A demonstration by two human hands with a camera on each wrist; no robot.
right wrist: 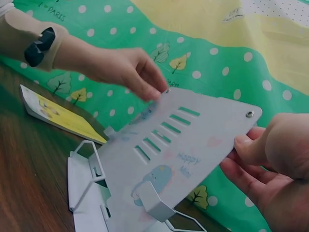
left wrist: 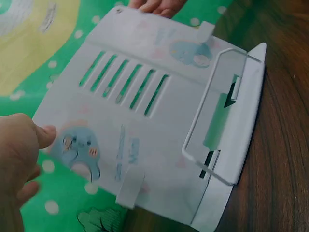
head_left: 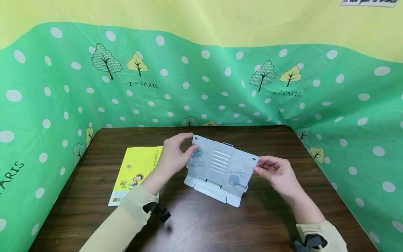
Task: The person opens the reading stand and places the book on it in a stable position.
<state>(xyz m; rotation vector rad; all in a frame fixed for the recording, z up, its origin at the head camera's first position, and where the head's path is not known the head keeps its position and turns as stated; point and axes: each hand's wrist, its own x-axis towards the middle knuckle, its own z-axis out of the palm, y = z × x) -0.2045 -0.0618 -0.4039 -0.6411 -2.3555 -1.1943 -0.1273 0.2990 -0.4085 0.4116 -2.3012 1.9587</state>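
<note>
A pale blue-white metal book stand (head_left: 220, 166) with slots and cartoon prints is held tilted above the table, its bottom ledge (head_left: 211, 190) toward me. My left hand (head_left: 176, 154) grips its upper left corner, thumb on the printed face. At the upper right edge, my right hand (head_left: 277, 176) pinches the panel between thumb and fingers. In the left wrist view, a wire page holder (left wrist: 193, 130) stands out from the ledge of the stand (left wrist: 159, 96). The right wrist view shows both hands on opposite sides of the panel (right wrist: 178, 130).
On the brown wooden table (head_left: 201, 227), a yellow book (head_left: 132, 168) with cartoon figures lies flat at the left, partly covered by my left forearm. A green and yellow dotted cloth (head_left: 204, 77) hangs round the back and sides. Black cameras are strapped to both wrists.
</note>
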